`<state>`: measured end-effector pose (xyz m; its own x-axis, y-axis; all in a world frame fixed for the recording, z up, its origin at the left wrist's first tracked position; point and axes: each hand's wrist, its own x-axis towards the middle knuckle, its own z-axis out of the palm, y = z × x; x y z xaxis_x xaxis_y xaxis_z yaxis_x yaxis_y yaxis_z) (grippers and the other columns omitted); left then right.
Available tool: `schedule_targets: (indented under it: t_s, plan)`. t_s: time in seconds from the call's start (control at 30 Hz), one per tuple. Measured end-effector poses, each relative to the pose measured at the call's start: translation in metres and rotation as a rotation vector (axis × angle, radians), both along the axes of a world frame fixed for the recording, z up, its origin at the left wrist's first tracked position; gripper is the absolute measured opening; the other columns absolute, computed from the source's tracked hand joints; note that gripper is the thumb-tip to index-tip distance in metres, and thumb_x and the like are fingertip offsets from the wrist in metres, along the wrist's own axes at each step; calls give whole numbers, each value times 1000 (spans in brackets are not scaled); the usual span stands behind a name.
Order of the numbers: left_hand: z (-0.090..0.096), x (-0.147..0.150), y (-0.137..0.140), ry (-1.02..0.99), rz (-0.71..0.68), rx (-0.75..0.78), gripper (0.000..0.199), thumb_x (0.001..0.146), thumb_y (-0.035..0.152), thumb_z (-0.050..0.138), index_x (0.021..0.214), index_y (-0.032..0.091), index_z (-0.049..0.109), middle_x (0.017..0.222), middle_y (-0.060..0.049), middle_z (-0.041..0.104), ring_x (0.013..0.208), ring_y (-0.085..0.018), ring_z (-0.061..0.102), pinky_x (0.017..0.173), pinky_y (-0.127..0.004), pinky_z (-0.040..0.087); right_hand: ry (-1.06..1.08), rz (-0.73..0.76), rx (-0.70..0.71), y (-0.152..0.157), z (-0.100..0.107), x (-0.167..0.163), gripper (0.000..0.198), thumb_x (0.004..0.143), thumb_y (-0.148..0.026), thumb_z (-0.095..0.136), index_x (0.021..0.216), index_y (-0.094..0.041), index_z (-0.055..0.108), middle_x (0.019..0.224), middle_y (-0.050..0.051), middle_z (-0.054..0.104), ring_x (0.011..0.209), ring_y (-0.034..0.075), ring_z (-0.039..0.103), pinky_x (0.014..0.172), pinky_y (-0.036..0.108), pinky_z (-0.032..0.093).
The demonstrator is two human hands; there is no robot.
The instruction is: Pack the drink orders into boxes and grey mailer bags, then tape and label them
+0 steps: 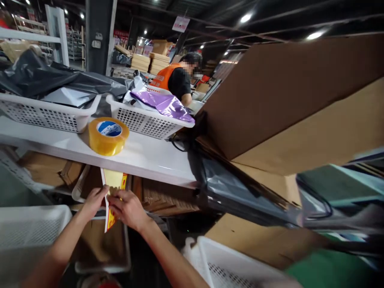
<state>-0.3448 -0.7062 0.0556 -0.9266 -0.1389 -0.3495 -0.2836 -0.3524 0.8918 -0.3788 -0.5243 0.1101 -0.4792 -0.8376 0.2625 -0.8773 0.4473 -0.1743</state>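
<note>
A flat yellow-and-red printed card [114, 179] with a white edge hangs upright just below the front edge of the white shelf [156, 162]. My left hand [95, 202] pinches its left edge between thumb and fingers. From the right, my right hand [129, 208] has its fingers bent against the card's face and closed on it, covering the middle. Whether the card is one sheet or a thin packet, I cannot tell. Above the hands, a roll of clear yellow tape [108, 146] lies flat on the shelf, touched by neither hand.
White baskets hold grey bags [72, 80] and a purple bag [165, 102] behind the tape. A large open cardboard box [285, 100] fills the right side. White crates [30, 236] stand low on both sides. A person in an orange vest [165, 76] bends beyond the shelf.
</note>
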Motion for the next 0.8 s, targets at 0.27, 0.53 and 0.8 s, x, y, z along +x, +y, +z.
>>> schedule_targets:
  t_s: [0.27, 0.53, 0.8]
  plan:
    - [8, -11, 8, 97, -94, -106, 66, 72, 83, 70, 63, 18, 60, 59, 0, 55, 58, -15, 51, 53, -26, 41, -14, -60, 58, 0, 12, -13, 11, 92, -27, 81, 100, -21, 78, 97, 5, 75, 90, 20, 68, 86, 31, 56]
    - [-7, -16, 16, 84, -129, -141, 61, 73, 77, 71, 55, 21, 56, 51, 2, 49, 52, -13, 45, 51, -26, 34, -38, -62, 52, 10, -13, -22, 14, 91, -30, 83, 87, -20, 73, 90, 5, 74, 87, 21, 67, 84, 33, 55]
    - [-52, -53, -34, -25, 182, -277, 61, 66, 78, 75, 77, 18, 75, 83, -10, 77, 95, -31, 69, 76, -35, 52, -26, 30, -190, 21, -2, 6, 21, 105, -34, 65, 89, -20, 70, 104, 6, 77, 94, 19, 65, 89, 34, 53]
